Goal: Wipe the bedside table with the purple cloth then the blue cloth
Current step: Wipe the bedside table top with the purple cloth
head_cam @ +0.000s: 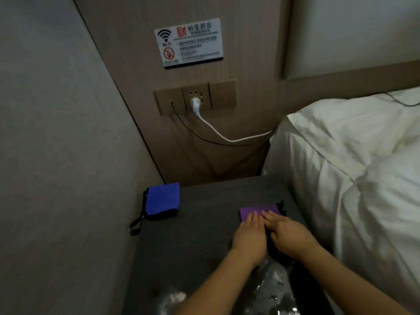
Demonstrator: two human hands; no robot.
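A folded purple cloth (259,210) with a black edge lies on the dark bedside table (204,235), towards its right side. My left hand (248,237) and my right hand (288,237) both press flat on the cloth's near part, fingers extended and side by side, hiding most of it. A folded blue cloth (161,200) with black trim and a black loop sits at the table's back left corner, apart from both hands. The near part of the tabletop looks wet and shiny.
A bed with a white duvet (352,178) borders the table's right side. A wall (56,155) stands tight on the left. Behind, a wooden panel carries a socket with a white plug (195,103), trailing cables and a Wi-Fi notice (188,43).
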